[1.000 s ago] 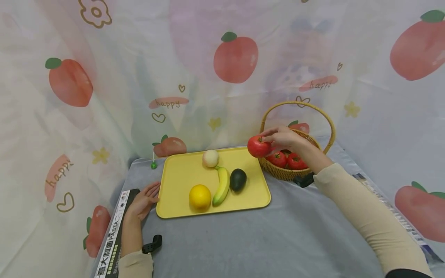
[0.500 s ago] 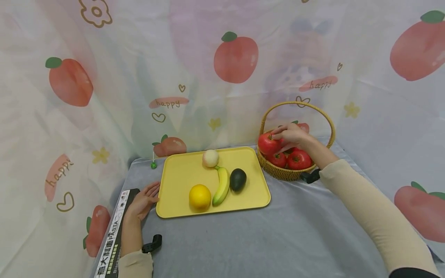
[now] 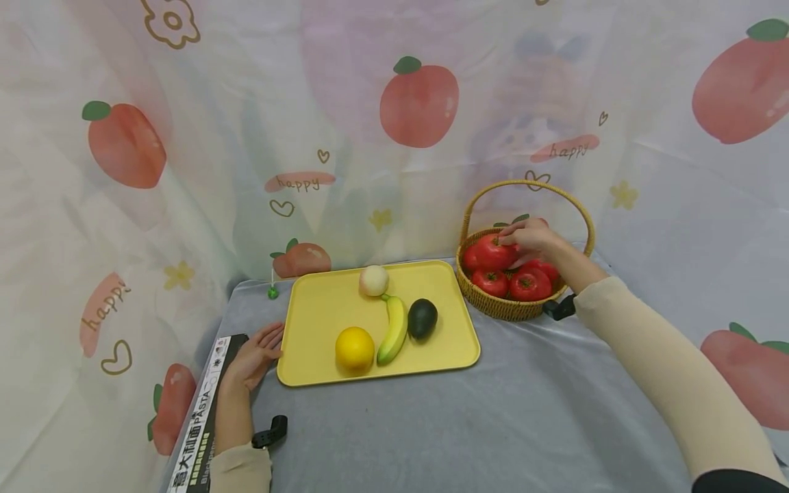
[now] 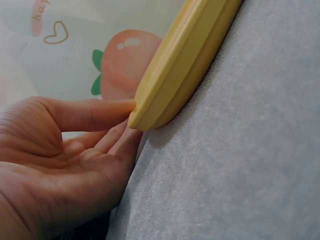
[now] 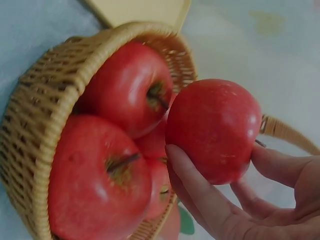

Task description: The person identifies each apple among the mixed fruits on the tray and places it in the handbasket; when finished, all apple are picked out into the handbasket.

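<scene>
A red apple (image 3: pixel 491 252) is gripped by my right hand (image 3: pixel 531 241) over the wicker basket (image 3: pixel 493 308). The right wrist view shows thumb and fingers round this apple (image 5: pixel 212 127), with its stem turned toward the thumb. Several more red apples (image 5: pixel 95 175) lie in the basket below. My left hand (image 3: pixel 251 357) lies at the left edge of the yellow tray (image 3: pixel 314 301), fingers extended. In the left wrist view the thumb touches the tray's rim (image 4: pixel 172 70), and the fingertips are partly hidden behind the tray.
On the tray are a peach (image 3: pixel 373 281), a banana (image 3: pixel 393 332), an avocado (image 3: pixel 422 319) and a yellow round fruit (image 3: pixel 354 349). A pasta box (image 3: pixel 206 411) lies by the left forearm. The basket's tall handle (image 3: pixel 582 212) arches above the right hand.
My right hand has carried the held apple rightward, from over the tray's right edge to over the basket. The left hand and the tray have stayed in place.
</scene>
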`<state>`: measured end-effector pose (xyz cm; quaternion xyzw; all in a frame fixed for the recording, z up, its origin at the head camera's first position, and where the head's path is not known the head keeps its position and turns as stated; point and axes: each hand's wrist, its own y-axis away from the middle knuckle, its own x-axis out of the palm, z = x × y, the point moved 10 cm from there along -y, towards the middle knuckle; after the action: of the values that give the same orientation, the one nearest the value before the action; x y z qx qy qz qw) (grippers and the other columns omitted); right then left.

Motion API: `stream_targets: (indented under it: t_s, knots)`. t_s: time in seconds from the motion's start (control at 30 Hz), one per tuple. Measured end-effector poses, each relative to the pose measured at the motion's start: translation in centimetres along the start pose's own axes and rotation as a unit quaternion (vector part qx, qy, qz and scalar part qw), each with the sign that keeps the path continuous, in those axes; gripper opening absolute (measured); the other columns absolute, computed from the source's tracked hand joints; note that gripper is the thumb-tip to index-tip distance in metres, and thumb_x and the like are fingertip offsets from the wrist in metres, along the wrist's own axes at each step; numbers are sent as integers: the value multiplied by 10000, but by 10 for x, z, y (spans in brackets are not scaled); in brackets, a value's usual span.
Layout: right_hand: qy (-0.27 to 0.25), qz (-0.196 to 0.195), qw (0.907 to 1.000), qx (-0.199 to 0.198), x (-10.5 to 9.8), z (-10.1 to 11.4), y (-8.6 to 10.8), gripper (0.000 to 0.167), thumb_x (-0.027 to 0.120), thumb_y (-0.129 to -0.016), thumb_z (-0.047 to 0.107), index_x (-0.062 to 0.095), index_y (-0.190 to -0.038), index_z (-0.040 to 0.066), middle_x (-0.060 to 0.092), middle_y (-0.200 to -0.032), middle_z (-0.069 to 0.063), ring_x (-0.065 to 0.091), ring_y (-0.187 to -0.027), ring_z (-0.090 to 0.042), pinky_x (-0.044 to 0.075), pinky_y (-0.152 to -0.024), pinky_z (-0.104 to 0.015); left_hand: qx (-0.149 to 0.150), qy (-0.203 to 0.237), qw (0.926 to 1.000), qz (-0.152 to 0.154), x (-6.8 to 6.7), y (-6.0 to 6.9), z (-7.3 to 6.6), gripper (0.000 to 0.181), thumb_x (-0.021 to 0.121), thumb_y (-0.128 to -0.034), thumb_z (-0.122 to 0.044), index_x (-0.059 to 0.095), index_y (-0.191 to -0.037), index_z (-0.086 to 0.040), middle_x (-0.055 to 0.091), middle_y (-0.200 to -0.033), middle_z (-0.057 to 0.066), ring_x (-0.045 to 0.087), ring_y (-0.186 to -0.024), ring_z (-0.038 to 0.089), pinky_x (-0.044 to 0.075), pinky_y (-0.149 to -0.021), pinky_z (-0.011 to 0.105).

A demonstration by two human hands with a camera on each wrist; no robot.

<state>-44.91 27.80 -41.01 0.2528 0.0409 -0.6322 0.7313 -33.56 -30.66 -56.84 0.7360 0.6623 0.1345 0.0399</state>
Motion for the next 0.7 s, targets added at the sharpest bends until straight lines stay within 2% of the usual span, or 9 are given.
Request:
stream_targets:
  t_s: [0.3, 0.43, 0.57, 0.7]
  knots:
    - [346, -429, 9985, -21, -19, -10, -2, 525, 554, -1068, 140, 426, -1512, -109, 327, -1563, -333, 455, -1362, -505, 601, -864, -545, 71, 25, 9999, 88, -1, 0, -1, 800, 451, -935, 233, 126, -1641, 45, 135, -1723, 212, 148, -1593, 320, 508, -931, 168]
    - [483, -803, 9956, 39, -28, -17, -5, 509, 579, -1058, 171, 474, -1486, -85, 393, -1505, -314, 548, -1250, -462, 612, -838, -533, 142, -20, 9998, 160, 2, 1, -3, 806, 453, -931, 235, 115, -1640, 52, 121, -1722, 223, 131, -1593, 332, 497, -957, 160]
    - [939, -1107, 9894, 35, -33, -19, -8, 465, 595, -1039, 193, 545, -1415, -75, 458, -1427, -306, 613, -1113, -417, 626, -802, -518, 137, -26, 9998, 159, 3, 1, -2, 814, 455, -927, 239, 112, -1641, 50, 116, -1722, 224, 127, -1594, 337, 491, -972, 159]
    - [1326, -1231, 9835, -23, -33, -20, -7, 450, 596, -1032, 207, 577, -1386, -70, 473, -1408, -329, 610, -1120, -452, 628, -785, -507, 76, -15, 9999, 91, 1, 1, -1, 805, 450, -931, 238, 126, -1642, 42, 132, -1724, 211, 146, -1595, 317, 492, -972, 157]
